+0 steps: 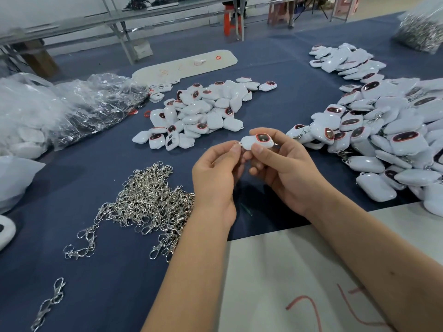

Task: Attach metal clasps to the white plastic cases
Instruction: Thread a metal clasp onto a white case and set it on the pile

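Observation:
My right hand (pixel 285 168) grips a white plastic case (pixel 256 141) with a red-rimmed dark window, held above the blue table. My left hand (pixel 217 173) pinches a small metal clasp ring (pixel 236 145) right at the case's left end. Most of the clasp is hidden behind my fingers. A heap of loose silver metal clasps (pixel 148 202) lies to the left of my left hand. A pile of white cases (pixel 199 113) sits just beyond my hands. A bigger pile of cases (pixel 388 135), some with clasps on them, spreads along the right.
Clear plastic bags (pixel 79 104) lie at the left. A white board (pixel 184 65) rests at the back, and another white sheet with red marks (pixel 299 283) lies under my forearms. A few stray clasps (pixel 50 303) lie at the near left. A bag of metal parts (pixel 419 32) sits far right.

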{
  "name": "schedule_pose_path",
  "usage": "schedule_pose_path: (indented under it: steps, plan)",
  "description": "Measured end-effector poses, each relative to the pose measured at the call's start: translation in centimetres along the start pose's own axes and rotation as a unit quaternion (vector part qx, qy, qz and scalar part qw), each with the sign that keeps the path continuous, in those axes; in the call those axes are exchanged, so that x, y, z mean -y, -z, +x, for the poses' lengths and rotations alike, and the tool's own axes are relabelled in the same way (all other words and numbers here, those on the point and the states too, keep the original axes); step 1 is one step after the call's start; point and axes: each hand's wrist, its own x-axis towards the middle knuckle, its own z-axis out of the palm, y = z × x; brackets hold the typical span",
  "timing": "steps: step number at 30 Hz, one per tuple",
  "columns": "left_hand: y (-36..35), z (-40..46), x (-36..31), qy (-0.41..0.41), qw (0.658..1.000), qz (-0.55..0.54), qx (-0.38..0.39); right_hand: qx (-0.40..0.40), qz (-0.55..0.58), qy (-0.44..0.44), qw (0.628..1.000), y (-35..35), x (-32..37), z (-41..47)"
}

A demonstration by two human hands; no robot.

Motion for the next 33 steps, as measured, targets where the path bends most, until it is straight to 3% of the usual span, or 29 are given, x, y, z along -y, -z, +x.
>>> schedule_pose_path:
  steps: [5, 9, 13, 19, 23, 26, 29, 31, 33]
  plan:
    - [0.1, 0.2, 0.0, -0.032, 0.998, -0.018, -0.045, -0.007, -0.027, -0.006, 1.000, 0.1, -0.2, 0.0]
    - [0.7, 0.6, 0.1, -0.125, 0.987, 0.090, -0.037, -0.012, -0.024, -0.009, 1.000, 0.1, -0.2, 0.0]
    - [1.9, 1.4, -0.4, -0.215, 0.940, 0.264, 0.006, -0.029, -0.018, -0.014, 0.999, 0.1, -0.2, 0.0]
    - [3.3, 2.0, -1.0, -0.213, 0.896, 0.377, 0.103, -0.042, -0.069, -0.024, 0.996, 0.2, -0.4, 0.0]
    - [3.7, 1.9, -1.4, -0.203, 0.877, 0.421, 0.110, -0.042, -0.103, -0.032, 0.993, 0.1, -0.6, 0.0]
    - [3.1, 1.4, -1.1, -0.176, 0.921, 0.343, 0.062, -0.033, -0.068, -0.023, 0.997, 0.0, -0.4, 0.1]
    - [1.9, 1.0, -0.6, -0.047, 0.988, 0.142, 0.024, -0.019, -0.032, -0.004, 0.999, 0.0, -0.2, 0.0]
    - [1.4, 0.9, -0.5, 0.037, 0.997, 0.054, 0.029, -0.016, -0.027, 0.007, 0.999, 0.0, -0.3, 0.0]
    - [1.3, 0.9, -0.5, 0.071, 0.996, 0.026, 0.039, -0.017, -0.029, 0.013, 0.999, 0.1, -0.3, 0.0]
